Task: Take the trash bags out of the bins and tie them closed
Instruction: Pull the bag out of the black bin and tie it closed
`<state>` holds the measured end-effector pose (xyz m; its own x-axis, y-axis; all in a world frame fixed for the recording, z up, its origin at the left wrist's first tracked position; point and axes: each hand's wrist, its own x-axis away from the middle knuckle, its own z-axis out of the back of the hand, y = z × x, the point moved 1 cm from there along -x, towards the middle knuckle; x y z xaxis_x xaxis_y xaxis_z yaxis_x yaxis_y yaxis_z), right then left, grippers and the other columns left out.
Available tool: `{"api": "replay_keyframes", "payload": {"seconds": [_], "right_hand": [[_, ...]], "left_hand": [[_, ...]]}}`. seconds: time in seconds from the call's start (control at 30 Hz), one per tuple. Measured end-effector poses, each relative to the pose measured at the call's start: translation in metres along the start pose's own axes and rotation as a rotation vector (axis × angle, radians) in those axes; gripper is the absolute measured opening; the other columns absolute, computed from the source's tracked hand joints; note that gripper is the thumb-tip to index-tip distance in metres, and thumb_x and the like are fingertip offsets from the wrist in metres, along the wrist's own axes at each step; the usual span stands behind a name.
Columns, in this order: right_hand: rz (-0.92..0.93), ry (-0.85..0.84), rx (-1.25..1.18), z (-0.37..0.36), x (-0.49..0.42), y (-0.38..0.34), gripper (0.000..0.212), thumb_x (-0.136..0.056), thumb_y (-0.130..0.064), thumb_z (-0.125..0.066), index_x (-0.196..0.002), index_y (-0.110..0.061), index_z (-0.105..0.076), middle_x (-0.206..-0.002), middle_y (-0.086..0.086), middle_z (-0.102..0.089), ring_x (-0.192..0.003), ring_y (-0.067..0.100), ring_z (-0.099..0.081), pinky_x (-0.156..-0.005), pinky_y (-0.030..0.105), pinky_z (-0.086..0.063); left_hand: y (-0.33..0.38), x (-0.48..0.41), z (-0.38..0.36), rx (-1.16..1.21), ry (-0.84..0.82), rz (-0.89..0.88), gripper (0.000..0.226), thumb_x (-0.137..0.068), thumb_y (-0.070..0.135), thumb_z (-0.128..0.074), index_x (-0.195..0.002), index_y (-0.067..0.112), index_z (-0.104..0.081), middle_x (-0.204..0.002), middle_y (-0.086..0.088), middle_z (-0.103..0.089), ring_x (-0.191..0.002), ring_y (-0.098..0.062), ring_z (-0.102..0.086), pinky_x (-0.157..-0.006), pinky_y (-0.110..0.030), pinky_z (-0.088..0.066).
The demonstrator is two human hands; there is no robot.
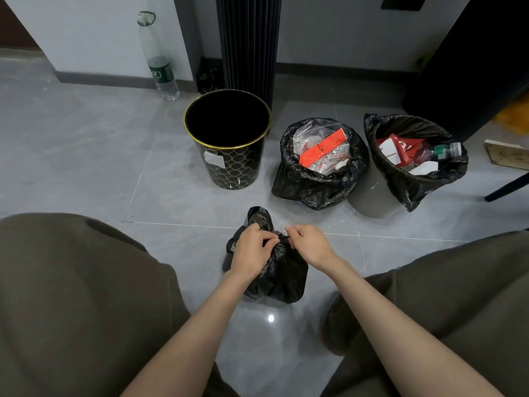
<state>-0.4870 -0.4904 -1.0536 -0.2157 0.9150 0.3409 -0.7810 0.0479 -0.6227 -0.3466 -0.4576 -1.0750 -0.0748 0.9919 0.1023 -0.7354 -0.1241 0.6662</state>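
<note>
Left hand (252, 247) and right hand (307, 245) pinch black bag (283, 279).

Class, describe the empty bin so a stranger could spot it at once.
Find the dark ribbed column against the back wall. At its foot stands the black bin, leftmost of three. Only it has a gold rim, a lattice pattern and no bag inside.

The grey tile floor (86, 156) is shiny. A small bag (286, 279) sits on it, near and in the middle. Farther back stands an empty bin (229, 164), black with a gold rim. Right of it sits an open bag (315, 187) full of trash, then a grey bin (372, 196). A bottle (160, 70) stands far left. A board (506, 156) lies at the right edge.
</note>
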Motion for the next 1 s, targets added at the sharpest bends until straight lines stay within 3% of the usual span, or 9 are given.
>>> {"api": "replay_keyframes", "payload": {"seconds": [0.07, 0.13, 0.33, 0.47, 0.57, 0.77, 0.9, 1.0], "right_hand": [[-0.158, -0.03, -0.382, -0.001, 0.001, -0.003, 0.044, -0.097, -0.031, -0.044, -0.055, -0.018, -0.047, -0.059, -0.003, -0.048, -0.059, 0.013, -0.042, -0.062, 0.027, -0.035], [-0.282, -0.014, -0.62, 0.002, 0.001, -0.006, 0.039, -0.095, -0.032, -0.051, -0.059, -0.016, -0.049, -0.067, -0.002, -0.047, -0.06, 0.012, -0.037, -0.06, 0.025, -0.033], [-0.538, -0.031, -1.053, 0.01, 0.0, -0.006, 0.032, -0.086, -0.04, -0.065, -0.064, -0.021, -0.053, -0.071, -0.009, -0.053, -0.063, 0.01, -0.039, -0.061, 0.021, -0.038], [-0.528, -0.071, -1.022, 0.012, 0.002, -0.01, 0.025, -0.086, -0.045, -0.063, -0.075, -0.022, -0.061, -0.093, -0.01, -0.062, -0.079, 0.014, -0.042, -0.069, 0.023, -0.04], [-0.467, -0.067, -0.932, 0.017, 0.001, -0.014, 0.026, -0.087, -0.046, -0.06, -0.073, -0.025, -0.065, -0.102, -0.011, -0.061, -0.096, 0.017, -0.039, -0.082, 0.027, -0.038], [-0.42, -0.067, -0.894, 0.019, 0.002, -0.016, 0.027, -0.09, -0.043, -0.058, -0.073, -0.023, -0.064, -0.099, -0.015, -0.058, -0.105, 0.016, -0.038, -0.088, 0.029, -0.036], [-0.338, -0.043, -0.812, 0.02, 0.0, -0.019, 0.03, -0.093, -0.04, -0.055, -0.072, -0.02, -0.063, -0.117, -0.01, -0.051, -0.115, 0.014, -0.039, -0.095, 0.031, -0.036], [-0.326, -0.037, -0.821, 0.019, -0.001, -0.018, 0.029, -0.093, -0.04, -0.055, -0.074, -0.02, -0.064, -0.122, -0.007, -0.05, -0.114, 0.014, -0.039, -0.091, 0.029, -0.037]], "left_hand": [[0.0, -0.001, 0.0, 0.036, 0.006, -0.003, 0.02, -0.087, 0.03, -0.064, -0.104, 0.024, -0.073, -0.082, 0.006, -0.048, -0.079, -0.011, -0.05, -0.067, -0.019, -0.033], [-0.001, -0.001, 0.001, 0.074, 0.021, 0.015, 0.02, -0.084, 0.032, -0.067, -0.101, 0.024, -0.074, -0.081, 0.005, -0.052, -0.078, -0.012, -0.053, -0.067, -0.02, -0.037], [0.001, 0.001, -0.001, 0.089, 0.05, 0.049, 0.018, -0.085, 0.037, -0.065, -0.098, 0.029, -0.074, -0.082, 0.004, -0.057, -0.076, -0.012, -0.055, -0.067, -0.024, -0.043], [0.006, 0.002, 0.0, 0.001, 0.075, 0.036, 0.023, -0.085, 0.041, -0.063, -0.106, 0.036, -0.07, -0.092, 0.008, -0.063, -0.084, -0.012, -0.059, -0.068, -0.025, -0.044], [0.008, 0.004, -0.001, 0.04, 0.142, 0.064, 0.021, -0.086, 0.043, -0.061, -0.103, 0.037, -0.071, -0.092, 0.01, -0.066, -0.086, -0.012, -0.061, -0.07, -0.028, -0.048], [0.015, 0.003, 0.001, 0.092, 0.209, 0.106, 0.021, -0.078, 0.05, -0.067, -0.097, 0.041, -0.072, -0.075, 0.007, -0.058, -0.071, -0.012, -0.057, -0.06, -0.03, -0.047], [0.016, 0.001, 0.001, 0.153, 0.22, 0.145, 0.015, -0.081, 0.048, -0.065, -0.09, 0.039, -0.074, -0.071, 0.003, -0.057, -0.067, -0.012, -0.056, -0.057, -0.031, -0.043], [0.017, 0.0, 0.003, 0.172, 0.204, 0.149, 0.013, -0.084, 0.044, -0.062, -0.088, 0.039, -0.073, -0.069, 0.003, -0.055, -0.065, -0.012, -0.053, -0.055, -0.029, -0.04]]}}
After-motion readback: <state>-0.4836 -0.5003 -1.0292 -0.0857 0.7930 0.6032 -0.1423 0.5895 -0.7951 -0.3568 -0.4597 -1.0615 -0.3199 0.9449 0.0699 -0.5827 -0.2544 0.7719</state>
